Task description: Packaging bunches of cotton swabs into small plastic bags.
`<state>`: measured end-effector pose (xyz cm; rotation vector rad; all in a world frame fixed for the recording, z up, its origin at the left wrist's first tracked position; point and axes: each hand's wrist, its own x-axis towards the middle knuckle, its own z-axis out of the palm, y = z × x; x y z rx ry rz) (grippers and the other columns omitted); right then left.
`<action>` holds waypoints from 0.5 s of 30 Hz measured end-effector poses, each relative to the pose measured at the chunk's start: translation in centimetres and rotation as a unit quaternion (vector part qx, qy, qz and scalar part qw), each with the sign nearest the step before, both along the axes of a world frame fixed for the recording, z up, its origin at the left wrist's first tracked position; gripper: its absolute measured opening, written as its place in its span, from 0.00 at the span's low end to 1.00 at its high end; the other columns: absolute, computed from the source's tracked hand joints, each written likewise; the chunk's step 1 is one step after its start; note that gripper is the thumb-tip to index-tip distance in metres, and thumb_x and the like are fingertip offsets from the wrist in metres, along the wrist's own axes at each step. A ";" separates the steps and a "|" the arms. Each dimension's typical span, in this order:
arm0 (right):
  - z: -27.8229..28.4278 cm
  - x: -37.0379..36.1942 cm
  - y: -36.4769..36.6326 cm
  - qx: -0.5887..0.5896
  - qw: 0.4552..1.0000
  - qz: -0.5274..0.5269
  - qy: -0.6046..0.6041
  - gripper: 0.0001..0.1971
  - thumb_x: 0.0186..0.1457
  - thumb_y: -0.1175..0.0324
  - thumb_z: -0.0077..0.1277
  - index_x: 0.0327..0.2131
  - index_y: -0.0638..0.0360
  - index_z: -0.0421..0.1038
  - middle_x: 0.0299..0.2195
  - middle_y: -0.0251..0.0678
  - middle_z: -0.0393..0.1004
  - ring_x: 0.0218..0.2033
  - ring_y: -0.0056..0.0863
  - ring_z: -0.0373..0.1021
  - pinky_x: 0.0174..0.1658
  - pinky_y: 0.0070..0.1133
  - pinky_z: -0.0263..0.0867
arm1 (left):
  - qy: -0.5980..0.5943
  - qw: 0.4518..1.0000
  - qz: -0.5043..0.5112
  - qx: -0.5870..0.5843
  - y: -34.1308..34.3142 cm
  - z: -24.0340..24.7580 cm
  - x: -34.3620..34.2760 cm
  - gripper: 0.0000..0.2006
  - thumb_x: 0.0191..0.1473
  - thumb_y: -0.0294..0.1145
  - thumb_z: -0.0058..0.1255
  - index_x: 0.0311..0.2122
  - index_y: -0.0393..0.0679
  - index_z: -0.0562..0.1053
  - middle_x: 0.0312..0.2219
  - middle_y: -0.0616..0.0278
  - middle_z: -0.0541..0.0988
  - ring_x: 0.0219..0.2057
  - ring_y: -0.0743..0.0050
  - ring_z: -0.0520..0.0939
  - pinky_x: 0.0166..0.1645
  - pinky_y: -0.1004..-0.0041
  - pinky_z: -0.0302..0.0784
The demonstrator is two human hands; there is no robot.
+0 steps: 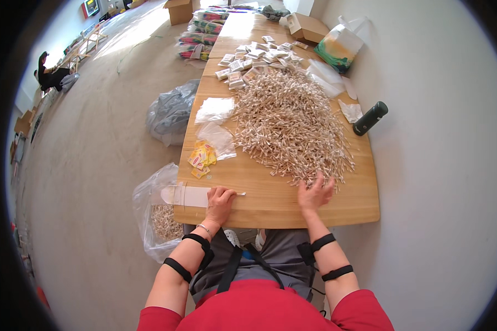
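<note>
A large heap of cotton swabs [292, 121] covers the middle of the wooden table [259, 212]. My left hand [220, 204] is closed at the near left edge, with the white tips of a few swabs [241, 193] sticking out past its fingers. Under and beside that hand lies a pale flat strip [190, 196] with a rounded end. At the near rim of the heap is my right hand [316, 193], fingers apart and touching the loose swabs; I see nothing gripped in it.
Small white packs [254, 58] are piled beyond the heap. Clear plastic bags [215, 110] and yellow packets [202, 156] lie along the left side. A dark bottle [371, 118] stands near the wall. Below the left edge hangs a bag of swabs [165, 220]. Another person [51, 74] sits far left.
</note>
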<state>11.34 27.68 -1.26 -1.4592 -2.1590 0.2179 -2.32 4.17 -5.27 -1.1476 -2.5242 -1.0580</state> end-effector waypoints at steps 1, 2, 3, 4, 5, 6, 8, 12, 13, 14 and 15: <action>-0.4 0.6 1.1 0.001 1.000 0.001 -0.001 0.32 0.44 0.55 0.58 0.53 0.48 0.60 0.57 0.50 0.52 0.59 0.50 0.49 0.57 0.44 0.46 | 0.005 1.000 -0.006 -0.002 0.1 0.2 0.0 0.04 0.44 0.31 0.56 0.29 0.50 0.76 0.29 0.67 0.73 0.38 0.65 0.72 0.45 0.66 0.65; -0.9 1.0 2.0 -0.029 0.999 0.029 0.000 0.32 0.44 0.55 0.58 0.54 0.47 0.60 0.57 0.51 0.51 0.59 0.51 0.48 0.58 0.45 0.46 | 0.010 1.000 -0.011 -0.005 0.2 0.4 0.1 0.04 0.44 0.31 0.56 0.29 0.50 0.76 0.29 0.67 0.73 0.38 0.65 0.72 0.45 0.66 0.65; -1.8 1.3 2.5 -0.059 0.997 0.055 0.000 0.33 0.44 0.55 0.59 0.55 0.47 0.59 0.58 0.52 0.50 0.59 0.52 0.47 0.58 0.45 0.45 | 0.010 1.000 -0.010 -0.004 0.4 0.6 0.1 0.04 0.44 0.31 0.56 0.29 0.50 0.76 0.29 0.67 0.73 0.38 0.65 0.72 0.45 0.66 0.65; -2.5 1.2 2.5 -0.036 0.992 0.112 0.034 0.33 0.43 0.58 0.60 0.54 0.49 0.59 0.57 0.53 0.51 0.58 0.53 0.49 0.58 0.44 0.47 | 0.007 1.000 -0.012 -0.009 0.4 0.8 0.2 0.04 0.44 0.31 0.56 0.29 0.50 0.76 0.29 0.68 0.73 0.38 0.65 0.72 0.44 0.66 0.65; -3.3 0.7 2.4 -0.036 0.992 0.114 0.034 0.33 0.43 0.58 0.60 0.54 0.49 0.59 0.57 0.53 0.51 0.58 0.53 0.49 0.58 0.44 0.47 | 0.006 1.000 -0.013 -0.014 0.6 0.9 0.2 0.04 0.44 0.31 0.56 0.29 0.51 0.76 0.29 0.68 0.73 0.38 0.65 0.72 0.44 0.66 0.65; -3.9 -0.2 1.7 -0.032 0.986 0.153 0.059 0.34 0.42 0.57 0.60 0.54 0.50 0.60 0.56 0.53 0.52 0.57 0.53 0.50 0.57 0.43 0.48 | 0.006 1.000 -0.010 -0.016 0.5 0.9 0.2 0.04 0.44 0.31 0.56 0.29 0.51 0.76 0.29 0.68 0.73 0.38 0.65 0.72 0.44 0.66 0.65; -4.3 -2.2 0.2 -0.022 0.968 0.229 0.103 0.34 0.41 0.58 0.60 0.54 0.52 0.60 0.54 0.53 0.53 0.54 0.52 0.53 0.56 0.41 0.50 | 0.004 1.000 -0.016 -0.008 0.3 0.9 0.2 0.03 0.46 0.31 0.55 0.30 0.48 0.76 0.29 0.64 0.73 0.37 0.62 0.72 0.44 0.65 0.66; -2.1 -5.6 -1.8 -0.031 0.940 0.329 0.085 0.33 0.42 0.57 0.60 0.53 0.50 0.61 0.53 0.49 0.54 0.55 0.50 0.52 0.57 0.41 0.49 | 0.011 1.000 -0.011 -0.010 0.2 0.7 0.3 0.03 0.47 0.31 0.55 0.30 0.49 0.76 0.29 0.64 0.73 0.37 0.62 0.72 0.44 0.65 0.66; -1.2 -5.8 -2.1 -0.034 0.938 0.333 0.086 0.33 0.42 0.57 0.60 0.53 0.50 0.61 0.53 0.49 0.54 0.55 0.50 0.52 0.57 0.41 0.49 | 0.011 1.000 -0.012 -0.010 0.2 0.7 0.3 0.03 0.47 0.31 0.55 0.30 0.49 0.75 0.29 0.65 0.73 0.37 0.62 0.72 0.44 0.65 0.65; -0.4 -6.0 -2.4 -0.019 0.927 0.370 0.054 0.33 0.42 0.58 0.59 0.54 0.49 0.62 0.54 0.47 0.54 0.55 0.48 0.52 0.57 0.41 0.49 | 0.010 1.000 -0.012 -0.011 0.0 0.7 0.3 0.03 0.47 0.31 0.55 0.30 0.49 0.75 0.29 0.65 0.73 0.37 0.62 0.72 0.44 0.65 0.65; 0.1 -5.9 -2.2 -0.001 0.915 0.403 0.022 0.32 0.42 0.58 0.59 0.54 0.47 0.62 0.54 0.46 0.54 0.55 0.46 0.53 0.58 0.40 0.49 | 0.009 1.000 -0.010 -0.011 0.1 0.9 0.3 0.03 0.47 0.31 0.55 0.30 0.49 0.75 0.29 0.65 0.73 0.37 0.62 0.72 0.44 0.65 0.65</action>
